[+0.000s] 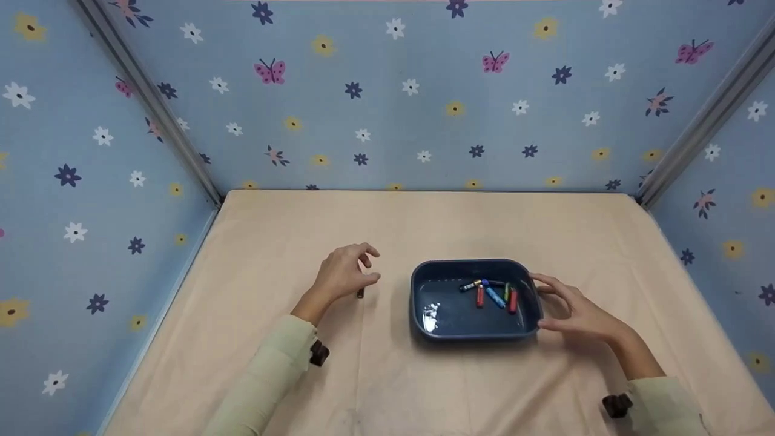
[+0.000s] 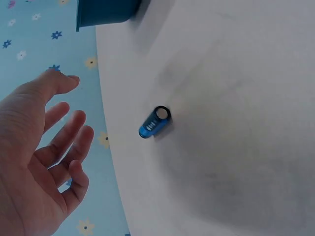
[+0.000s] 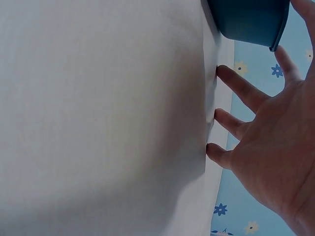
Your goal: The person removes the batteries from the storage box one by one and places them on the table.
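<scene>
My left hand (image 1: 345, 270) is over the table left of the dark blue dish (image 1: 466, 336), its fingers loosely bent with nothing between them. Just under its thumb in the head view lies a small battery (image 1: 361, 293). The left wrist view shows this blue battery (image 2: 155, 122) with a dark end, on the cloth apart from the fingers. My right hand (image 1: 584, 312) is at the dish's right side, fingers spread and fingertips right at the rim. Inside the dish, toward its right, several small batteries (image 1: 495, 295) in red, blue, green and dark colours lie together.
A pale cloth covers the table (image 1: 387, 224). Blue walls (image 1: 387, 72) with flowers and butterflies close it in at the back and both sides. Grey posts (image 1: 151, 103) stand at the back corners.
</scene>
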`<state>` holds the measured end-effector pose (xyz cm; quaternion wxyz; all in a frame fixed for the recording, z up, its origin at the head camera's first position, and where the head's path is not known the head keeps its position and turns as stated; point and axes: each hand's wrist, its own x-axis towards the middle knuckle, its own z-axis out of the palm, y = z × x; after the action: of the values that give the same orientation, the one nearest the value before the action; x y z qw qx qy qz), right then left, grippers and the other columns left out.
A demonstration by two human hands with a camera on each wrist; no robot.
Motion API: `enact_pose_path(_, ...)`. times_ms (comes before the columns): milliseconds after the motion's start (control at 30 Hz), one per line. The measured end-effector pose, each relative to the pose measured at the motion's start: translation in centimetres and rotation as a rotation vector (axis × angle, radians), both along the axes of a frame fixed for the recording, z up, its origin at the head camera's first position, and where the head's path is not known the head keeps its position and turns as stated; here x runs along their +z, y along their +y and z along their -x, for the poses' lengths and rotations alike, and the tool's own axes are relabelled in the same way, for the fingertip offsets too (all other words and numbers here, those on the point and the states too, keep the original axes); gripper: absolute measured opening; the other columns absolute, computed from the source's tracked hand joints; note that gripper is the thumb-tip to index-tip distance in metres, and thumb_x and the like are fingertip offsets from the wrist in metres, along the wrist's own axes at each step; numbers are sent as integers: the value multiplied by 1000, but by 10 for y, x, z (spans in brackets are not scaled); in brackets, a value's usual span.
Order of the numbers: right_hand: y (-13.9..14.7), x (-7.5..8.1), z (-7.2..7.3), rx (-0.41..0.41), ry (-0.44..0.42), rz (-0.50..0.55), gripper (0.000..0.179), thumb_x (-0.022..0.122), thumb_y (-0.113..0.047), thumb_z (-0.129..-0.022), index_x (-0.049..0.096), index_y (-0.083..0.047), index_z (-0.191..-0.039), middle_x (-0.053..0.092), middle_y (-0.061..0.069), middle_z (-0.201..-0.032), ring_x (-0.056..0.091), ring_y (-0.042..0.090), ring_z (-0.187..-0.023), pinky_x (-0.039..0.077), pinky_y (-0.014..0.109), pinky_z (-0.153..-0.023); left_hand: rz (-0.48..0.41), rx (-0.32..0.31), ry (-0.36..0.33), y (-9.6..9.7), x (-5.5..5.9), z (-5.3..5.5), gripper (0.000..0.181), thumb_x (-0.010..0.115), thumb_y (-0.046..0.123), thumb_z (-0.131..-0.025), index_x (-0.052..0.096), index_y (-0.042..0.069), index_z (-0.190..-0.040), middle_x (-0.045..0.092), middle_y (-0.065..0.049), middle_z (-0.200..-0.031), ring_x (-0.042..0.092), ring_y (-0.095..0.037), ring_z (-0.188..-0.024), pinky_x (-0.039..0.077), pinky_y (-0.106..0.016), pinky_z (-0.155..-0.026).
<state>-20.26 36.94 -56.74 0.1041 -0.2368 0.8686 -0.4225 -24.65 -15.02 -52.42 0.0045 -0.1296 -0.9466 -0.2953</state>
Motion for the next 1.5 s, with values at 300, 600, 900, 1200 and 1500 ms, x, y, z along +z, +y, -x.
enact_pose_path(300,-1,2,-1,-23,-21,-35,92,88,-21,-95,42,-24,-174,60,21,-166,52,41,-155,20,94,-120,-6,-41,-10,15,8,6,39,89,21,-94,79,18,-132,83,-6,-110,74,-22,-88,58,-43,-83)
enact_pose_path(600,-1,2,-2,-22,-18,-31,91,89,-21,-95,43,-24,-173,59,19,-168,55,37,-154,19,94,-121,-66,-105,-60,38,8,4,41,88,22,-94,79,15,-133,83,-8,-112,74,-23,-88,58,-42,-85)
enact_pose_path(900,0,1,-1,-6,-16,-12,91,89,-19,-95,42,-21,-174,53,18,-174,55,4,-150,21,93,-121,-79,-160,-50,59,8,7,42,87,21,-92,79,17,-134,84,-8,-113,75,-22,-88,57,-38,-80)
enact_pose_path(1200,-1,2,0,-23,-17,-45,93,90,-22,-95,42,-25,-174,54,16,-172,57,29,-153,22,92,-121,-78,-214,-101,79,12,8,45,88,24,-94,77,17,-138,83,-8,-121,74,-22,-96,59,-43,-90)
enact_pose_path(1500,1,0,1,-1,-13,-16,93,89,-19,-94,42,-23,-174,53,17,-174,54,-4,-146,21,93,-121,-76,-257,-120,101,14,10,46,89,22,-94,77,16,-138,84,-10,-127,76,-29,-115,59,-52,-107)
